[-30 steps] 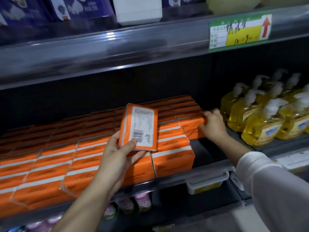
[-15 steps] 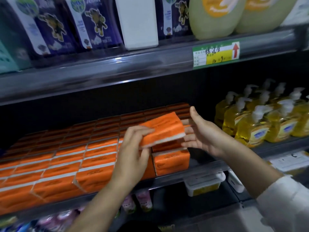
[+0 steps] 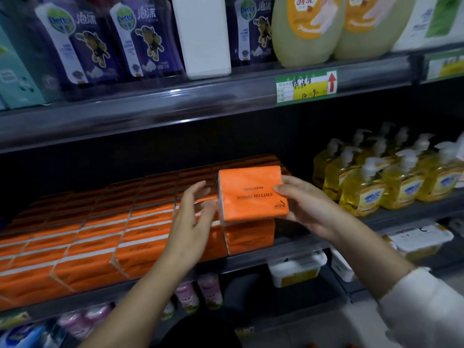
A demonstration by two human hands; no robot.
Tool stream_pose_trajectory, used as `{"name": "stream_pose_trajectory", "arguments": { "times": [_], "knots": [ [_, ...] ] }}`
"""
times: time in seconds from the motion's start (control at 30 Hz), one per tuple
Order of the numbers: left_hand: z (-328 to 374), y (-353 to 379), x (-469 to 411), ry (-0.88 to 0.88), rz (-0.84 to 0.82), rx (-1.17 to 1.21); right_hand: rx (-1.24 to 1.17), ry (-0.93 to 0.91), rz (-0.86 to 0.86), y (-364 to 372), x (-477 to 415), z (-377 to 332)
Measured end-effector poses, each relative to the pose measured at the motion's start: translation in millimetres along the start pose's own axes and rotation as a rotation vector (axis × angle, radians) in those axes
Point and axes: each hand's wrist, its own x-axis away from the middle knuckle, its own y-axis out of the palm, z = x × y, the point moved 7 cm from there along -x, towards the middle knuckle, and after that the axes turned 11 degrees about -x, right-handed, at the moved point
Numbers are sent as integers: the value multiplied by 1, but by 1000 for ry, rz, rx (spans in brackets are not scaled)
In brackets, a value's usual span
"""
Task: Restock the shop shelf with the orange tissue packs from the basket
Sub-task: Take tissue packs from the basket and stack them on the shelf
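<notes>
Desk: Hands at the tissue shelf: what is each one doing?

Photographer: The right hand [image 3: 308, 207] grasps one orange tissue pack [image 3: 252, 193], thumb across its top face and fingers underneath. The left hand [image 3: 190, 222] is released, fingers spread and relaxed, just left of the pack and over the stocked rows. Whether it touches anything cannot be told.

Desk: Where exactly is the pack?

Photographer: At the right end of the middle shelf [image 3: 288, 250], tilted toward the camera with its "COTTON TISSUE" print upside down. It sits directly over the front right stack of the shelved orange packs [image 3: 100, 234]. Whether its lower edge rests on that stack cannot be told.

Desk: Surroundings?

Photographer: Yellow pump bottles [image 3: 376, 182] stand to the right on the same level. On the shelf above are purple Dettol pouches [image 3: 140, 38], a white box [image 3: 203, 33] and two large pale-yellow bottles [image 3: 308, 28]. A green-and-yellow price tag [image 3: 306, 87] with a red arrow sits on that upper rail. A white sleeve [image 3: 426, 305] covers the right forearm, and pink bottles [image 3: 211, 290] show on the shelf below.
</notes>
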Motion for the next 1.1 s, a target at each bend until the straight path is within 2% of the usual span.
{"name": "stream_pose_trajectory", "arguments": {
  "times": [0.07,0.1,0.23,0.3,0.4,0.47,0.53,0.6,0.67,0.77,0.87,0.97,1.03,1.1],
  "knots": [
    [0,6,-4,-106,-23,111,55,-15,-55,5,4,-1],
    [3,11,-6,-100,-59,114,88,-23,-80,7,6,-2],
    [23,31,-2,-2,-262,-53,243,-40,-151,14,12,-4],
    [23,39,1,-22,-307,-69,250,-50,-101,11,12,-5],
    [14,39,-1,-109,-157,37,84,-25,2,-4,15,0],
    [8,40,-1,-208,-62,167,57,21,-35,-6,20,11],
    [8,48,-1,-253,-62,265,124,41,-72,-5,26,18],
    [11,58,-4,-212,-94,246,174,-17,-31,-10,29,11],
    [10,61,-7,-150,-134,91,190,-105,52,-23,29,-6],
    [0,53,-14,26,-174,-501,290,-241,257,-60,22,-34],
    [-15,54,-12,167,-244,-894,732,-365,392,-92,7,-50],
    [-33,56,-14,182,-275,-1012,1241,-356,349,-92,-17,-44],
    [-41,57,-15,169,-272,-1023,1399,-330,243,-84,-37,-32],
    [-45,58,-15,164,-225,-983,1443,-303,172,-79,-55,-21]
  ]
}}
